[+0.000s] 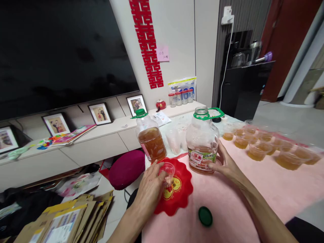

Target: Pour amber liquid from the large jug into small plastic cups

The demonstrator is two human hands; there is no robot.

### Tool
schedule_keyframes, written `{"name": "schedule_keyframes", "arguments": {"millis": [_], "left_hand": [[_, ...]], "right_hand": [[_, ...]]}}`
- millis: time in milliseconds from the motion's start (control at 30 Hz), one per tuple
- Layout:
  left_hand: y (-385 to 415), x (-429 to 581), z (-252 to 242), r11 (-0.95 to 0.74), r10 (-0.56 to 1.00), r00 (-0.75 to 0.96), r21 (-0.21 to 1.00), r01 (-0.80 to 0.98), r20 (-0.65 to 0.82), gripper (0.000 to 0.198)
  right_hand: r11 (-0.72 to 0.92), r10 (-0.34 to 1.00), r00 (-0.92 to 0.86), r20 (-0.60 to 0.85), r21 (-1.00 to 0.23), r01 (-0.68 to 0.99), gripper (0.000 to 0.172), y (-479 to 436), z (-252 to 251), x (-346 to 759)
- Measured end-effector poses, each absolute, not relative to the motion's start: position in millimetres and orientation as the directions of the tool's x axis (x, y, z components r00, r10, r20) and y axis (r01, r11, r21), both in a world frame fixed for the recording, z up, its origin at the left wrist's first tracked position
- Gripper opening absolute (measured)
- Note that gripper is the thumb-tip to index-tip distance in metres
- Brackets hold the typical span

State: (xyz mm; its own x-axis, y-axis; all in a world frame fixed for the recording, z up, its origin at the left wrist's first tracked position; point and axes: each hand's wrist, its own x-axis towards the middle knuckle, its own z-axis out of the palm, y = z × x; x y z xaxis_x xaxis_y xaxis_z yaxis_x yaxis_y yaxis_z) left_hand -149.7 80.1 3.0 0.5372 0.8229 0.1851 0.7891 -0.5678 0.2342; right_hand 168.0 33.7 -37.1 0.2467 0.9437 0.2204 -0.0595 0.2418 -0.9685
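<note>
My left hand (151, 185) is closed around a small clear plastic cup (168, 168), held over a red scalloped tray (186, 192) with a gold print in its middle. My right hand (225, 163) grips the lower side of a big clear plastic bottle (202, 135), thumb in front and fingers partly hidden behind. This bottle stands upright and uncapped, with a green carry ring at its neck and a little amber liquid at the bottom. Near me lies a green screw cap (205, 216). A second, capped bottle (151, 138) of amber liquid stands beyond my left hand.
Several clear cups (260, 148) of amber liquid stand on the pink cloth (235, 209) at right. Stacked clear cups (173, 141) are between the bottles. A maroon stool (126, 168) and flattened cardboard parcels (68, 216) are at left. Lidded jars (180, 98) stand at the back.
</note>
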Motion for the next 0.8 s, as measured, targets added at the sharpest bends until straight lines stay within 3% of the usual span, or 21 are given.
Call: {"name": "schedule_keyframes", "arguments": {"millis": [167, 367, 567, 800], "left_hand": [[73.1, -157.1, 8.3, -0.590, 0.806, 0.541, 0.268, 0.761, 0.240, 0.044], [55.8, -121.2, 15.0, -0.464, 0.874, 0.451, 0.583, 0.667, 0.179, 0.069], [57.1, -58.6, -3.0, -0.197, 0.942, 0.326, 0.917, 0.346, 0.079, 0.104], [83.8, -11.5, -39.0, -0.149, 0.925, 0.359, 0.988, 0.038, 0.126, 0.102]], "right_hand": [[0.247, 0.947, 0.234, 0.220, -0.965, -0.092, 0.143, 36.4, -38.8, 156.8], [0.271, 0.933, 0.258, 0.250, -0.961, -0.049, 0.147, 36.6, -40.3, 153.1], [0.294, 0.930, 0.248, 0.272, -0.954, -0.056, 0.145, 37.2, -41.4, 151.8], [0.320, 0.921, 0.251, 0.299, -0.946, -0.047, 0.142, 46.0, -63.7, 162.9]]}}
